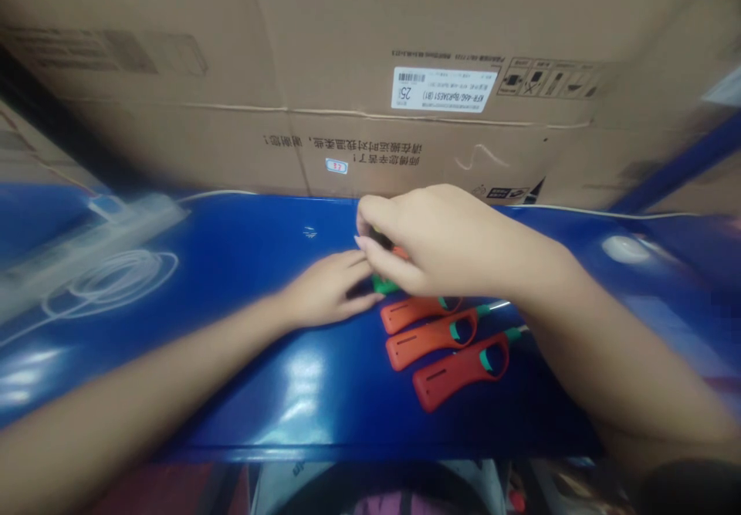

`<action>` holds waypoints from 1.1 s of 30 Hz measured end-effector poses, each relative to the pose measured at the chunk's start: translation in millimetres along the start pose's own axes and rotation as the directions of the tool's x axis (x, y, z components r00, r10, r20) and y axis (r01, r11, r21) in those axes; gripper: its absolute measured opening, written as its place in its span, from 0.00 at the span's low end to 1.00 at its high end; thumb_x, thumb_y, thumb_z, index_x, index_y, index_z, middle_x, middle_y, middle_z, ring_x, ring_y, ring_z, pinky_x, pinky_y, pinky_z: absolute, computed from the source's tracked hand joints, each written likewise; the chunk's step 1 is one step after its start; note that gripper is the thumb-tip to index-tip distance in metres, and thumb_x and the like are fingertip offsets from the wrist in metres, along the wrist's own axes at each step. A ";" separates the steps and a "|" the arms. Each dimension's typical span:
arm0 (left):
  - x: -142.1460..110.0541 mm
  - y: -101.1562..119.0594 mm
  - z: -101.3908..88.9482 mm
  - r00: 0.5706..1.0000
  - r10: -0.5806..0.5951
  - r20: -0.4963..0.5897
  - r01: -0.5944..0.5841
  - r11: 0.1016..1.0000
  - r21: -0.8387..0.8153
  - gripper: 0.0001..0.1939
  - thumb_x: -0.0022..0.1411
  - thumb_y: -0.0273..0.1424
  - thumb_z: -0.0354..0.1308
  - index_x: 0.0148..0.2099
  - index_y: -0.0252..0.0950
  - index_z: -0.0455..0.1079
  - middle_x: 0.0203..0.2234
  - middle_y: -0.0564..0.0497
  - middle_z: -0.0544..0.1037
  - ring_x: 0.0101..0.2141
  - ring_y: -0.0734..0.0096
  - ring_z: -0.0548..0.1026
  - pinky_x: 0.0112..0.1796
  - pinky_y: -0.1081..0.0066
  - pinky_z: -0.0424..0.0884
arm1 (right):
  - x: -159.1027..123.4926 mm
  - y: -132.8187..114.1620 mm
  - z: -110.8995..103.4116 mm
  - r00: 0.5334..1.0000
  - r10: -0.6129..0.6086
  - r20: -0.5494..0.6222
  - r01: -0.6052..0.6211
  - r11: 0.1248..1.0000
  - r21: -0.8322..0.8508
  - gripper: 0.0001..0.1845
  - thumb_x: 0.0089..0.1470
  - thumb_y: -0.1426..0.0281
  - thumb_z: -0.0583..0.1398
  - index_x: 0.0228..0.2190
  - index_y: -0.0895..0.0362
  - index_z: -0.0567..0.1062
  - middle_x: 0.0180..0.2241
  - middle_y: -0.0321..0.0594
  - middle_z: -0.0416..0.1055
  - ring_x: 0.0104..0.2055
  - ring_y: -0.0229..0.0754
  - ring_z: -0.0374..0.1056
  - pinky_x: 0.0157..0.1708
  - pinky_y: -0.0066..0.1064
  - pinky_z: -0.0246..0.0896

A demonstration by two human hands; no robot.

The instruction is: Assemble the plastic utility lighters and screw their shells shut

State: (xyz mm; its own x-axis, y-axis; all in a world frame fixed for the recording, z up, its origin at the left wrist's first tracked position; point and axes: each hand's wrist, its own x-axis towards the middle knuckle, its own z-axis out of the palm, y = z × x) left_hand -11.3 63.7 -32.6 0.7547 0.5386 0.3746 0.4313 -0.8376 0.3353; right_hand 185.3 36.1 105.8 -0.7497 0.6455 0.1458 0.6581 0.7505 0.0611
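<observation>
My right hand (425, 237) arches over the middle of the blue table, its thumb and fingers curled in. Small orange and dark bits show under it, mostly hidden by the hand. Close on its left, my left hand (327, 291) reaches in with thumb and fingers around a bright green piece (384, 285), whose kind I cannot make out. Below the hands lie three long-nosed gas lighters side by side: an orange-red one (408, 314) partly covered, an orange one (425, 340) and a redder one (448, 380) nearest me. Their triggers are green, their noses point right.
A large cardboard box (278, 75) stands along the back of the blue table (278, 415). At left are a coiled white cable (116, 279) and a blurred power strip (139, 221). A white computer mouse (625, 249) sits at right.
</observation>
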 end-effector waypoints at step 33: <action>-0.8 -3.2 1.5 0.999 -0.037 0.018 0.037 0.999 -0.001 0.18 0.69 0.41 0.55 0.53 0.35 0.71 0.46 0.41 0.80 0.45 0.55 0.78 0.46 0.56 0.75 | -0.5 5.4 -0.2 1.000 -0.010 -0.020 0.009 0.998 -0.065 0.20 0.67 0.60 0.50 0.46 0.61 0.72 0.36 0.47 0.77 0.28 0.41 0.66 0.27 0.32 0.43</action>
State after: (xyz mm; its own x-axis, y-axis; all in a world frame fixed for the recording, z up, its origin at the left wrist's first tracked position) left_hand -12.6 65.8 -35.4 0.7469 0.5675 0.3466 0.4586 -0.8170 0.3495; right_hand 189.3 39.8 106.2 -0.7548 0.6349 0.1649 0.6546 0.7453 0.1268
